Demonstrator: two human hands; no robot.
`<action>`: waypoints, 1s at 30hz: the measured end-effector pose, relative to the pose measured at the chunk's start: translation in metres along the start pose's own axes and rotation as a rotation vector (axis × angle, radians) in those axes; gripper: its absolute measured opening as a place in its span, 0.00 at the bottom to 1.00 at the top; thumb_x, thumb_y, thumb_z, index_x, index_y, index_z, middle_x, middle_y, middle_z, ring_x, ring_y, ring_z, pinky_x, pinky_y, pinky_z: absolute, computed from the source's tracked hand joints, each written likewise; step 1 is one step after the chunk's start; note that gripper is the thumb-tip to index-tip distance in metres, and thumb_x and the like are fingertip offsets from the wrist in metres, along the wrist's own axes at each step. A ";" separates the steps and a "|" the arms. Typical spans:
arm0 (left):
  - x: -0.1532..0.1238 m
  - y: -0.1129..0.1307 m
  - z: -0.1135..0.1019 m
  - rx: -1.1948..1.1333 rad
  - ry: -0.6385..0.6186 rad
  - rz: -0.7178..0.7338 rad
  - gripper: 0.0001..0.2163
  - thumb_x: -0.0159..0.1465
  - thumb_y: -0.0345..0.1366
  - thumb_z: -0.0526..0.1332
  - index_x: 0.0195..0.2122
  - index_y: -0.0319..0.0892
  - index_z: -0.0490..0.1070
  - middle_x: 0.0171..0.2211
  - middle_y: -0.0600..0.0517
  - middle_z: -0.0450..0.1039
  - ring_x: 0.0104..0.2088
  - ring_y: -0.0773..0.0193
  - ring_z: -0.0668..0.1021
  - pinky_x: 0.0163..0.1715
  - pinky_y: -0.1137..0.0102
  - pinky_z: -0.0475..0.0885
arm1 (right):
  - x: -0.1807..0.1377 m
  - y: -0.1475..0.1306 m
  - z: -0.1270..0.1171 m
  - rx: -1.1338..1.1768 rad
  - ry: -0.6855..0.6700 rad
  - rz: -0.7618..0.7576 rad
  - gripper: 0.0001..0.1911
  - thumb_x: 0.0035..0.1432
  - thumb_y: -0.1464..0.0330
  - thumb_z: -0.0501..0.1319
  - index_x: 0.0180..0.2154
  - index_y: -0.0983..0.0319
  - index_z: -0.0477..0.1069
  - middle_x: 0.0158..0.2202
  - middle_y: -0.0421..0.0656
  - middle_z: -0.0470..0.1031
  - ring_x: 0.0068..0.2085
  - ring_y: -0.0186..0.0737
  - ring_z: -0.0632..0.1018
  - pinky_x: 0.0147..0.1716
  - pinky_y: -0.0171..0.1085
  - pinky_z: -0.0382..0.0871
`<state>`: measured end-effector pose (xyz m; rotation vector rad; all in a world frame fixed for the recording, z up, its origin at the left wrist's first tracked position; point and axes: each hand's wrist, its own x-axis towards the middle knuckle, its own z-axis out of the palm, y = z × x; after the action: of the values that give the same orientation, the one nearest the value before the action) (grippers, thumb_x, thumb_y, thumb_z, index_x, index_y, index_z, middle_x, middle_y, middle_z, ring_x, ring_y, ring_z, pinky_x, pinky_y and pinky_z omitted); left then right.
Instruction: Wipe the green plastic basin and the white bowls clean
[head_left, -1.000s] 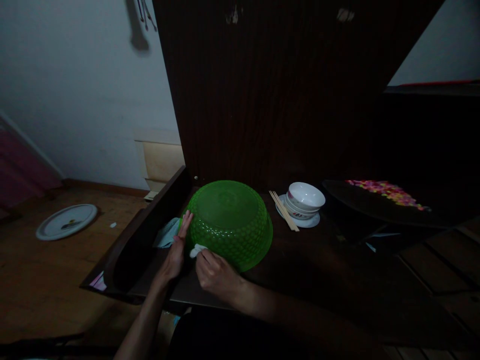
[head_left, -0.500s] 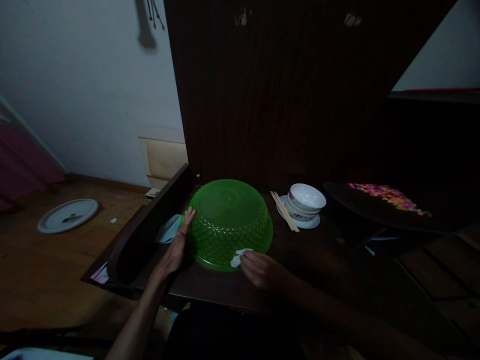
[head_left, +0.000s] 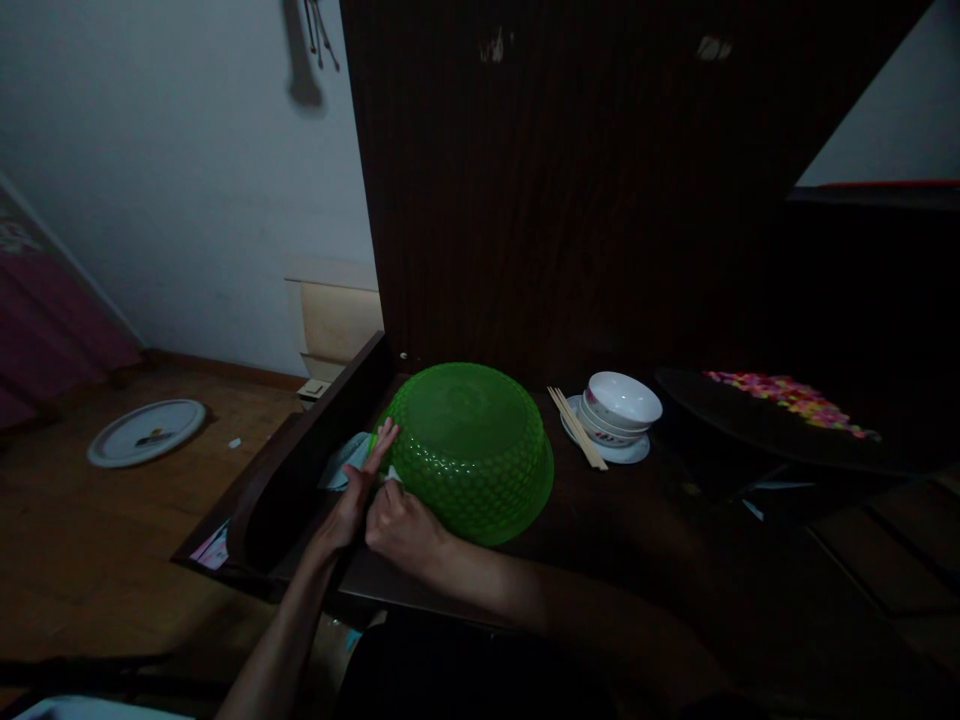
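Observation:
A green plastic basin (head_left: 469, 410) with a bumpy textured side lies upside down on the dark wooden desk. My left hand (head_left: 358, 498) rests against the basin's left side, fingers stretched out and thumb apart. Close beside it, at the front left of the basin, my right hand (head_left: 405, 530) is closed around a crumpled white cloth (head_left: 392, 474). Only a small bit of that cloth shows above the fingers, against the basin's side. A folded light blue-green cloth (head_left: 336, 468) lies behind my left hand, partly covered by it.
Right of the basin, several wooden chopsticks (head_left: 577, 430) lean on a white plate (head_left: 634, 452) holding stacked white bowls (head_left: 622, 400). Farther right is a dark surface with colourful small pieces (head_left: 795, 402). A raised board (head_left: 307, 455) edges the desk's left side. A round white lid-like object (head_left: 147, 432) lies on the floor.
My right hand has moved left along the basin's front with the white cloth, from the front right to beside my left hand. The left hand stays against the basin.

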<state>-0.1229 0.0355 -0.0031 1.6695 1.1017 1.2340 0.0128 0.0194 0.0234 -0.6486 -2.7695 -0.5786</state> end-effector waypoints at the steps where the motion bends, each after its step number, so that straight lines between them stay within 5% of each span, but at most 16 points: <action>1: 0.000 0.000 -0.001 -0.004 -0.005 -0.002 0.45 0.62 0.66 0.26 0.68 0.47 0.58 0.73 0.50 0.46 0.73 0.53 0.44 0.70 0.53 0.31 | 0.007 -0.001 0.004 0.029 -0.033 0.001 0.09 0.63 0.76 0.58 0.34 0.71 0.78 0.28 0.52 0.79 0.33 0.43 0.78 0.30 0.39 0.73; 7: 0.000 0.000 0.000 -0.049 0.012 -0.011 0.44 0.63 0.65 0.26 0.69 0.47 0.57 0.73 0.50 0.43 0.73 0.53 0.44 0.70 0.51 0.38 | 0.008 -0.007 0.004 0.108 -0.128 0.047 0.06 0.61 0.75 0.63 0.33 0.68 0.79 0.31 0.52 0.81 0.36 0.44 0.80 0.37 0.41 0.76; 15: 0.000 0.000 0.003 -0.007 0.014 -0.022 0.42 0.64 0.63 0.25 0.69 0.50 0.55 0.74 0.53 0.41 0.73 0.56 0.44 0.70 0.53 0.42 | -0.069 0.004 -0.016 0.155 -0.146 0.017 0.02 0.56 0.77 0.66 0.33 0.67 0.75 0.31 0.49 0.79 0.37 0.44 0.79 0.30 0.37 0.76; 19: 0.000 0.003 0.004 0.009 0.020 -0.028 0.41 0.65 0.63 0.27 0.70 0.49 0.54 0.74 0.52 0.42 0.73 0.56 0.44 0.70 0.53 0.41 | -0.096 0.015 -0.017 0.203 -0.155 0.050 0.08 0.54 0.77 0.67 0.38 0.66 0.74 0.35 0.47 0.78 0.38 0.43 0.77 0.30 0.37 0.75; 30: 0.002 0.000 0.006 0.051 0.069 -0.049 0.42 0.64 0.65 0.28 0.68 0.48 0.58 0.70 0.49 0.54 0.72 0.55 0.48 0.70 0.50 0.48 | -0.152 0.046 -0.008 0.178 -0.093 0.109 0.05 0.63 0.76 0.61 0.33 0.63 0.71 0.32 0.42 0.77 0.36 0.39 0.74 0.30 0.36 0.67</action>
<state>-0.1166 0.0363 -0.0037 1.6387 1.2173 1.2500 0.1682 -0.0033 -0.0026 -0.7981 -2.8065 -0.2821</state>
